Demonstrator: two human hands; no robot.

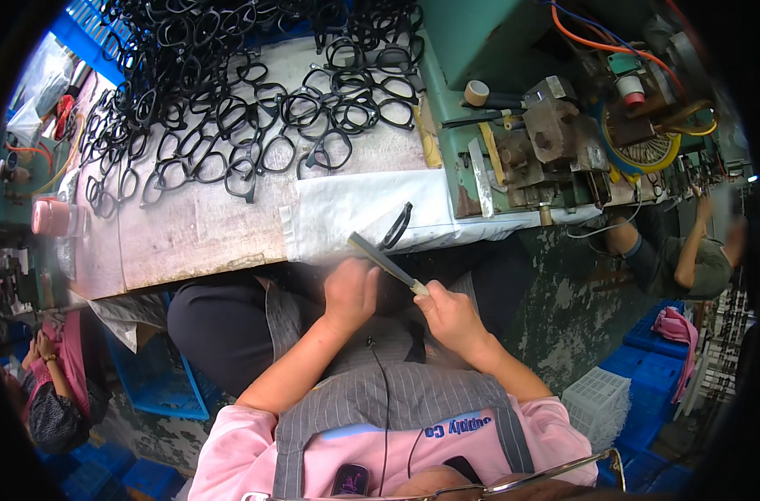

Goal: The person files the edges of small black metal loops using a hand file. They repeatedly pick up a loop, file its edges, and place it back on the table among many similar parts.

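Note:
Over my lap, just off the table's front edge, my right hand (453,319) is closed round the pale handle end of a flat grey file (387,263). The file slants up and to the left, across the front of my left hand (351,294). My left hand has its fingers curled on a black eyeglass frame (401,224), mostly hidden behind the file and fingers. One dark curved part of it shows above the file, against a white cloth (338,204) spread on the table edge.
Many black eyeglass frames (230,117) lie heaped over the worn table (179,242). A green machine with a metal clamp (555,125) stands at the right. At the left is a pink jar (53,215). Blue crates (159,384) sit below. Other people work at both sides.

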